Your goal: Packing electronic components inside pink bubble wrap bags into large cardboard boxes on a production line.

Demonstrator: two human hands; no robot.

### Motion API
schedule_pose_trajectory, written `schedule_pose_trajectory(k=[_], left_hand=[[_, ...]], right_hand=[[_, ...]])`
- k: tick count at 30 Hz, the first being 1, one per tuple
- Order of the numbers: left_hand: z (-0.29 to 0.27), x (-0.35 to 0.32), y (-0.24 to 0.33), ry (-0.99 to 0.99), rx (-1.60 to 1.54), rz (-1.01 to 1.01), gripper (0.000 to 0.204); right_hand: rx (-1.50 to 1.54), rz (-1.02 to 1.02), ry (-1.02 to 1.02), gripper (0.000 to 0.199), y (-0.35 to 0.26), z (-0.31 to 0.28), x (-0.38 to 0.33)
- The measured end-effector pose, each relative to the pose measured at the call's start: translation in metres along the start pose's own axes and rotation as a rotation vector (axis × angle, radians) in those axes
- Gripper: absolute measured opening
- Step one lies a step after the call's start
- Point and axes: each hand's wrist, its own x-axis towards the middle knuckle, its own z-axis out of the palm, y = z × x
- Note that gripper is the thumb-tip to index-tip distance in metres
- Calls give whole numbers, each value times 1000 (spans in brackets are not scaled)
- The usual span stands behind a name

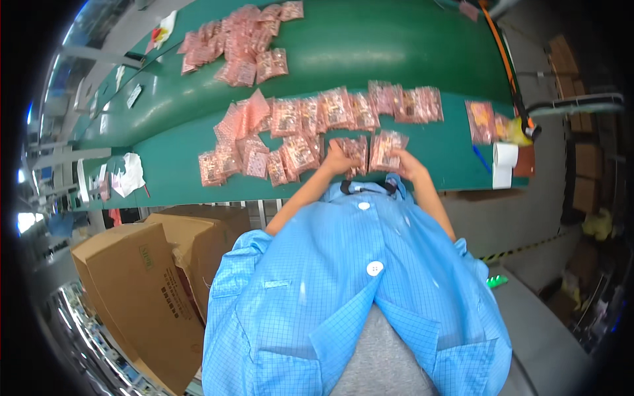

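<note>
My left hand [338, 160] is closed around the left side of some pink bubble bags [358, 153] standing near the table's front edge. My right hand [411, 165] grips the lower right corner of another pink bubble bag [386, 149], with a narrow gap between the two. Small parts show faintly through the clear pink film, too blurred to name. Left of my hands, more filled bubble bags [297, 153] lean together in a row. Behind them runs a second row of bags [337, 109], and looser bubble wrap [249, 115] lies at its left end.
A heap of pink bags [244, 36] lies on the far green surface [370, 46]. At the right end of the table are a white paper roll [504, 158], a blue pen [480, 157] and a pink bag [480, 121]. A large cardboard box [135, 284] stands on the left below the table.
</note>
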Motion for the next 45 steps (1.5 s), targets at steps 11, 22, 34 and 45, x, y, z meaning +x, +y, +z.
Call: schedule_pose_trajectory(k=[11, 22, 34, 45], left_hand=[[-17, -21, 30, -166, -336, -308, 83], [-8, -31, 17, -141, -732, 215, 64], [-10, -19, -5, -60, -60, 740, 79], [-2, -54, 17, -285, -843, 48, 81]], right_hand=[[-1254, -308, 592, 94, 51, 20, 46], [-889, -753, 229, 80, 43, 19, 15], [-1159, -1146, -48, 86, 34, -9, 38], [-520, -237, -127, 67, 26, 13, 15]])
